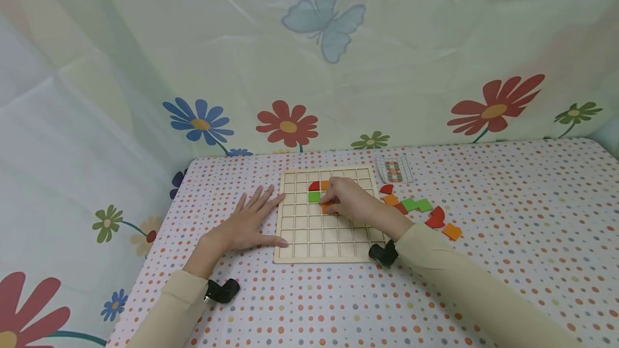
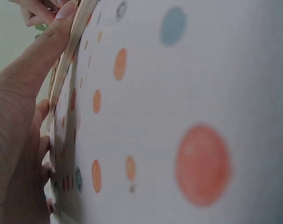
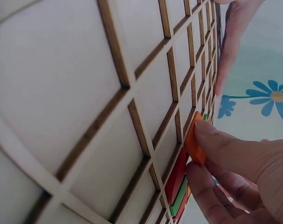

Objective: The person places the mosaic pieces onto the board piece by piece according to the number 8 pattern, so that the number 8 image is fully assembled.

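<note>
near the head view's centre, the right hand (image 1: pixel 349 199) pinches an orange tile (image 3: pixel 195 140), hiding part of the board (image 1: pixel 301 250), whose left edge the outspread left hand (image 1: pixel 245 227) touches.

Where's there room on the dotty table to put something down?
Dotted cloth lies bare this side of the board, between the sleeves, and far right, past the loose tiles. It's crowded by the board's right edge: tiles and a card.
</note>
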A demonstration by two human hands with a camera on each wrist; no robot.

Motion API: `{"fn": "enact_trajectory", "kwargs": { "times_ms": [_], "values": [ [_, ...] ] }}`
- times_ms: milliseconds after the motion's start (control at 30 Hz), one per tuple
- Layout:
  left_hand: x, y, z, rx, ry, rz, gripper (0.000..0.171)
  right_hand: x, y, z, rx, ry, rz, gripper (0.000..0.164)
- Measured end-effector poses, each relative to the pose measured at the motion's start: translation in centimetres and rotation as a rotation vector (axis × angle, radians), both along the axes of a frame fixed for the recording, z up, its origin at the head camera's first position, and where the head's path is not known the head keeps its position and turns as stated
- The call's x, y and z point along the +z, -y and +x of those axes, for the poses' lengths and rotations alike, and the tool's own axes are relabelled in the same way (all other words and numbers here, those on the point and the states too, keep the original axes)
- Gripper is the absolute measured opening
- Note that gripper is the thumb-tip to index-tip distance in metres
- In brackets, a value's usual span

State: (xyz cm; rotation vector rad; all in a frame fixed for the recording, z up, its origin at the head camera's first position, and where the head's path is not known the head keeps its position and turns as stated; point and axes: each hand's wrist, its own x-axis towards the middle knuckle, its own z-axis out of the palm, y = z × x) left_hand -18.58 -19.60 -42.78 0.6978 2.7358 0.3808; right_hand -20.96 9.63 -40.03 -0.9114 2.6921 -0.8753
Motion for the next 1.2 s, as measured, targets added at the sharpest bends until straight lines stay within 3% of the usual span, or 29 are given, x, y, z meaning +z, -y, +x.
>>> {"fn": "enact_trajectory", "kwargs": {
  "times_ms": [400, 733, 833, 1067, 1200],
  "values": [
    [0.1, 0.0, -0.1, -0.002, -0.002, -0.005, 0.111, -0.1, 0.2, 0.5, 0.014, -0.073, 0.006, 0.025],
    [0.1, 0.2, -0.1, 0.001, 0.001, -0.002, 0.111, -0.5, 0.5, 0.7, -0.018, -0.125, -0.015, 0.012],
    [0.0, 0.2, -0.1, -0.002, 0.000, 0.005, 0.111, -0.4, 0.4, 0.7, -0.013, -0.122, -0.022, 0.011],
    [-0.2, 0.3, -0.1, -0.006, -0.003, 0.005, 0.114, -0.1, -0.7, 1.0, 0.009, -0.075, -0.047, 0.026],
    [-0.1, 0.2, -0.1, -0.005, -0.003, 0.007, 0.113, 0.3, -2.3, 1.7, -0.016, -0.048, -0.117, 0.024]
  ]
}}
